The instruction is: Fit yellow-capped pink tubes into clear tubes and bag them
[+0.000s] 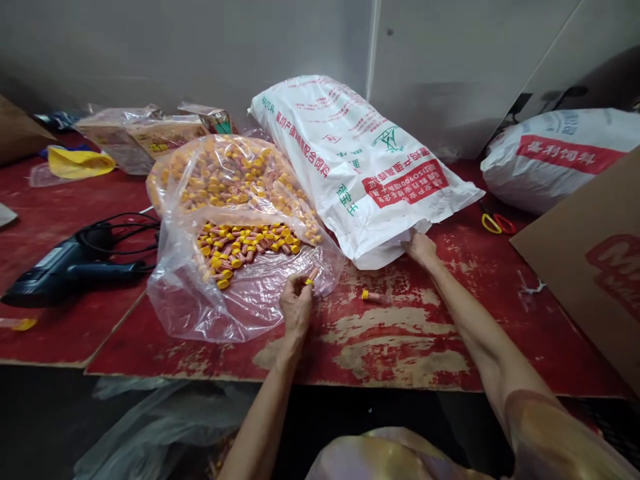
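Observation:
My left hand is closed on a small yellow-capped tube at the mouth of a clear plastic bag full of several such tubes. My right hand reaches under the open end of a large white woven sack lying on the red table; its fingertips are hidden in the sack's opening. One loose yellow-capped tube lies on the table between my hands.
A dark blue heat gun with a black cord lies at the left. Scissors with yellow and red handles rest near another white sack. Cardboard leans at the right. Boxes in plastic stand behind.

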Motion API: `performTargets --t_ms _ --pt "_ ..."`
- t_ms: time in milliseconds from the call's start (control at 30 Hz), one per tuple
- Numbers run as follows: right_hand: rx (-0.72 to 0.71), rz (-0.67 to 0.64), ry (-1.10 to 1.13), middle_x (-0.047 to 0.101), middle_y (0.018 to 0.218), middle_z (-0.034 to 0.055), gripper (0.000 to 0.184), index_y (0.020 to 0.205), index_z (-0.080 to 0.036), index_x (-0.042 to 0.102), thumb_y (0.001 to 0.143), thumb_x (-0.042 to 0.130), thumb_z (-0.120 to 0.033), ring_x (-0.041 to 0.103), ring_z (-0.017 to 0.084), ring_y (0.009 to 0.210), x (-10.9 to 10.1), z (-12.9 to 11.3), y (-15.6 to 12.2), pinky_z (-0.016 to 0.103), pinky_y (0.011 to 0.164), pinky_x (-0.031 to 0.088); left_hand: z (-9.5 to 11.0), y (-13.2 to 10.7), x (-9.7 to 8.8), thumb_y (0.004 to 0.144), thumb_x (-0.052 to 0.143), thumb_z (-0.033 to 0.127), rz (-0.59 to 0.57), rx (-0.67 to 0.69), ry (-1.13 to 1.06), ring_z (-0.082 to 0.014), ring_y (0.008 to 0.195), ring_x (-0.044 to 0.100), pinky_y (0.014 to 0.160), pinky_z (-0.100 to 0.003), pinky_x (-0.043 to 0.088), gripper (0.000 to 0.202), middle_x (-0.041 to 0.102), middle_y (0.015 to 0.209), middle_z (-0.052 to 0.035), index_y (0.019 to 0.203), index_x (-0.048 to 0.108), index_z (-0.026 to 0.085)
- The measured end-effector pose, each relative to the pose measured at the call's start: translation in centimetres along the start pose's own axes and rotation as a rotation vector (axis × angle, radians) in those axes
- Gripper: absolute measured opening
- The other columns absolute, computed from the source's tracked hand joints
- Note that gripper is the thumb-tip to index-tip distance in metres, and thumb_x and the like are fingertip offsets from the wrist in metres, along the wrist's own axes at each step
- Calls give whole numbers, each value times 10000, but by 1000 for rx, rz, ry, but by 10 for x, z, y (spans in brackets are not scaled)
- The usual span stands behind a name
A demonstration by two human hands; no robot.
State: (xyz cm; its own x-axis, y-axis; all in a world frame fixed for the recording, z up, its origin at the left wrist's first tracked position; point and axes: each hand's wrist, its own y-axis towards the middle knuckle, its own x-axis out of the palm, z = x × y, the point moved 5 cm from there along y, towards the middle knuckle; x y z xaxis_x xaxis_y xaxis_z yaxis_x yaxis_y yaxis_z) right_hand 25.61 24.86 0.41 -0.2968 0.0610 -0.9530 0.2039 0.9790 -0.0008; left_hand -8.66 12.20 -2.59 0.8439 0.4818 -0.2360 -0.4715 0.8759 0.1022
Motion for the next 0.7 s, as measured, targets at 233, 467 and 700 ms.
performTargets --t_ms 233,467,700 --pt "-88 -175 1072 677 910 41 443 1091 -208 464 736 643 -403 647 182 764 20 -10 -111 307 683 503 -5 -87 20 652 688 206 -251 -382 -628 -98 728 574 669 -205 464 226 612 845 4 869 636 173" --pt "-74 -289 1375 696 902 30 361 876 -230 450 701 712 -406 621 142 724 41 -43 -197 256 640 478 8 -117 38 644 730 251 -326 -408 -690 -109 694 600 654 -231 499 230 636 821 2 829 622 169" --pt "-390 -400 819 664 924 40 218 971 -195 602 837 550 -358 606 155 806 34 -66 -218 282 731 473 13 -135 35 699 681 265 -278 -373 -587 -166 889 639 863 -293 476 223 705 938 -43 904 711 183"
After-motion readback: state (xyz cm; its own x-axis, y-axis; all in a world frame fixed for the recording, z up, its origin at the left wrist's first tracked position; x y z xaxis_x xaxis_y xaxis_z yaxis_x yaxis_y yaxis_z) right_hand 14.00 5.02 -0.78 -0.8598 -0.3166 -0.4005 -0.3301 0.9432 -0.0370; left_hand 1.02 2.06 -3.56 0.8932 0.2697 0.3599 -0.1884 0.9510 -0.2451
